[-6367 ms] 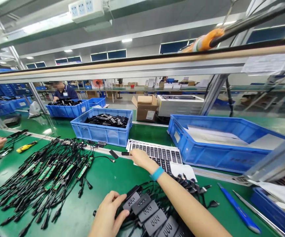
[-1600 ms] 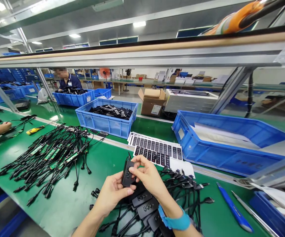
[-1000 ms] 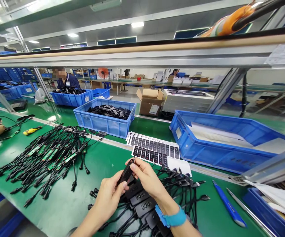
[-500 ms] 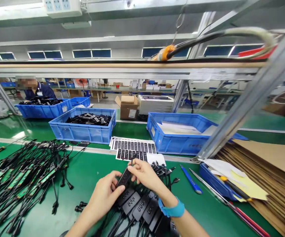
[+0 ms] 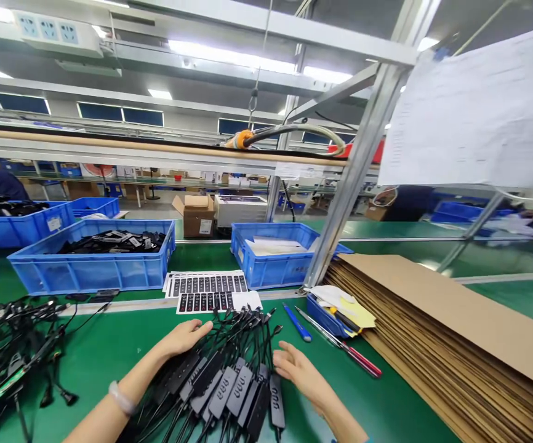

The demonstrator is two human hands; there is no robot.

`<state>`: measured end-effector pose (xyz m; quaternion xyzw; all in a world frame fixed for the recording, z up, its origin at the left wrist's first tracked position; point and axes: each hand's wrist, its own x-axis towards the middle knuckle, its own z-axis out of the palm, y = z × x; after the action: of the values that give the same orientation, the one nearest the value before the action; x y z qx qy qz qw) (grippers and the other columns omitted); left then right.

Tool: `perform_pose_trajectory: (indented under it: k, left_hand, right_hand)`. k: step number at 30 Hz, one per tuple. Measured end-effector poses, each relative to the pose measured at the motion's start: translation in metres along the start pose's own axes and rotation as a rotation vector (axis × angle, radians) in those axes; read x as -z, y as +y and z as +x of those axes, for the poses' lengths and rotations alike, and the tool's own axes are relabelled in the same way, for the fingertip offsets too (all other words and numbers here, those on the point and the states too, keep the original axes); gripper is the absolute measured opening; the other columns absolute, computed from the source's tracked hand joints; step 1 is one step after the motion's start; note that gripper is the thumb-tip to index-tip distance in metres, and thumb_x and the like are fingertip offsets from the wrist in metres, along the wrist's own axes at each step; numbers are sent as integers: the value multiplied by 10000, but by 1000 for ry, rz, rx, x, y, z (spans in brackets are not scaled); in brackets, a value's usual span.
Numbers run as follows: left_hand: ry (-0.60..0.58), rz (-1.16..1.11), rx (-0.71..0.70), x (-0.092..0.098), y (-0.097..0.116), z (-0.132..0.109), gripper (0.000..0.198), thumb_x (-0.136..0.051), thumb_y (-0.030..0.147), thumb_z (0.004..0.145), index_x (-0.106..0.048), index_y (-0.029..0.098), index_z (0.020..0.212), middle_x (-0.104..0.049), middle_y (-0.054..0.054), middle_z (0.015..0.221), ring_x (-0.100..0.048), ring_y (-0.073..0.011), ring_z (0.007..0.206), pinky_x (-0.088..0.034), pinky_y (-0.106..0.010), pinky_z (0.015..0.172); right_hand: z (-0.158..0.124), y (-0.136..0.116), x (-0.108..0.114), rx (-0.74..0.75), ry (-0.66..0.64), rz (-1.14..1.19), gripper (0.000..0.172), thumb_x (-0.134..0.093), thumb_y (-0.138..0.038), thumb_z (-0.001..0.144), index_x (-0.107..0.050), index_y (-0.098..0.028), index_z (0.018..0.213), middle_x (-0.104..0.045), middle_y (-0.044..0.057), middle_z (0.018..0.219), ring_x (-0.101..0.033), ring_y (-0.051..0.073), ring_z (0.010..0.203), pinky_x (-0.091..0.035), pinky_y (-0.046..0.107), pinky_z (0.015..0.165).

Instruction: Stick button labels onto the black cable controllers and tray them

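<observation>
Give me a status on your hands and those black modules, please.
Left hand open at the cables; right hand open beside the black modules. Both empty. Nothing blocking.

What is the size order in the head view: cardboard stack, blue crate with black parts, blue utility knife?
Largest first: Cardboard stack, blue crate with black parts, blue utility knife. The stack is nearer, so its lead is unsure.

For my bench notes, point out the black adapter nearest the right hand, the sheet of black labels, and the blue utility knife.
Black adapter (image 5: pixel 276 403): head view, on its top face.
Sheet of black labels (image 5: pixel 206 283): head view, on the printed labels.
Blue utility knife (image 5: pixel 297 322): head view, on its handle.
</observation>
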<state>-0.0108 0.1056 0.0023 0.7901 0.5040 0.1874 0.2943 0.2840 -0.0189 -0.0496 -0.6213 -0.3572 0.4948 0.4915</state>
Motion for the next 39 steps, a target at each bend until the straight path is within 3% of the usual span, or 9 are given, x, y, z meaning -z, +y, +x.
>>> perform_pose_trajectory:
  k: [4, 10, 15, 20, 25, 30, 33, 36, 39]
  left_hand:
    - [-144, 26, 15, -14, 18, 20, 551, -518, 711, 749, -674, 182, 733, -702, -48, 718, -665, -262, 752, -493, -324, 670]
    - [-288, 86, 78, -35, 35, 27, 456, -804, 539, 584, -641, 150, 758, -674, -54, 787, -644, -265, 783, -484, -327, 642]
    - [-401, 107, 130, -46, 45, 25, 255, -649, 375, 873, -635, 129, 939, -653, -22, 904, -632, -169, 772, -538, -324, 689]
    - [-389, 69, 52, -42, 49, 4, 177, -638, 303, 865, -621, 127, 874, -630, -4, 817, -612, -169, 737, -505, -300, 661]
    - [-180, -20, -48, -17, 52, -44, 130, -530, 234, 844, -580, 149, 928, -644, -26, 832, -583, -192, 762, -435, -280, 660]
    - [91, -158, -96, 27, 45, -86, 212, -436, 263, 894, -556, 174, 1043, -665, -58, 995, -600, -191, 873, -459, -282, 789]
    - [251, -299, -79, 59, 20, -92, 249, -446, 280, 882, -583, 164, 1055, -687, -75, 1029, -623, -211, 958, -476, -302, 865]
    - [325, -311, 9, 91, -20, -79, 296, -434, 257, 882, -594, 140, 1101, -686, -89, 1115, -628, -220, 1034, -479, -324, 925]
    - [361, -240, 151, 115, -67, -60, 278, -459, 287, 923, -614, 112, 1072, -702, -95, 1027, -655, -233, 958, -521, -367, 853]
  right_hand:
    - [-1, -14, -24, -116, -154, 365, 336, -851, -372, 629, -635, -169, 786, -700, 72, 831, -689, 176, 792, -517, 285, 789]
    - [13, -28, -52, -189, -222, 386, 319, -848, -326, 624, -598, -131, 601, -659, 46, 606, -565, 101, 486, -397, 203, 450]
    - [21, -24, -82, -266, -189, 376, 250, -808, -232, 653, -590, -137, 576, -628, 22, 515, -567, 116, 457, -439, 222, 474]
    - [5, -14, -114, -199, -94, 390, 276, -802, -359, 665, -610, -161, 659, -644, 3, 559, -595, 150, 513, -451, 244, 496]
    - [-25, -23, -134, 33, -122, 326, 464, -791, -536, 654, -697, -172, 926, -732, 49, 897, -652, 226, 854, -506, 303, 753]
    - [-38, -63, -176, 204, -305, 295, 485, -733, -582, 713, -698, -197, 1007, -713, 58, 1058, -616, 240, 996, -466, 337, 914]
    - [-27, -86, -224, 228, -460, 242, 434, -681, -574, 764, -686, -187, 960, -719, 50, 938, -640, 204, 832, -508, 302, 757]
    - [3, -99, -283, 190, -579, 97, 418, -598, -571, 835, -654, -161, 897, -679, 25, 732, -614, 161, 620, -495, 272, 585]
    - [39, -100, -331, 180, -597, -15, 370, -557, -488, 911, -643, -134, 850, -678, 42, 730, -639, 181, 659, -521, 308, 635]
